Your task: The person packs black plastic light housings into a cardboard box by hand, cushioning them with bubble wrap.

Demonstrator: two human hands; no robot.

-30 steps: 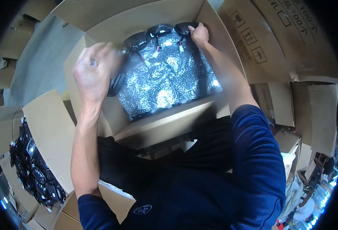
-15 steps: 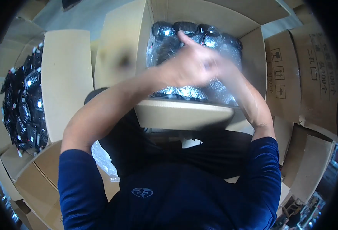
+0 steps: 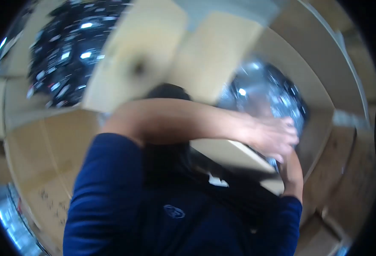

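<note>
My left arm reaches across to the right, and my left hand (image 3: 270, 137) lies over my right wrist. Its fingers look bent but are smeared by motion, so I cannot tell whether they hold anything. My right forearm (image 3: 293, 176) rises from the lower right, while the right hand itself is mostly hidden behind the left. Just beyond both hands, shiny dark items in clear bubble wrap (image 3: 250, 83) sit inside an open cardboard box (image 3: 301, 64). The wrap is blurred too.
At the far left, another carton holds many black plastic-wrapped parts (image 3: 64, 55). Raised cardboard flaps (image 3: 132, 55) stand between the two boxes. A closed carton (image 3: 38, 149) is at the left, and more cartons (image 3: 337, 166) stand at the right.
The view has turned, so the open box now lies farther right. My hands, together above the wrapped items before, are now at the box's near right, the left over the right wrist.
</note>
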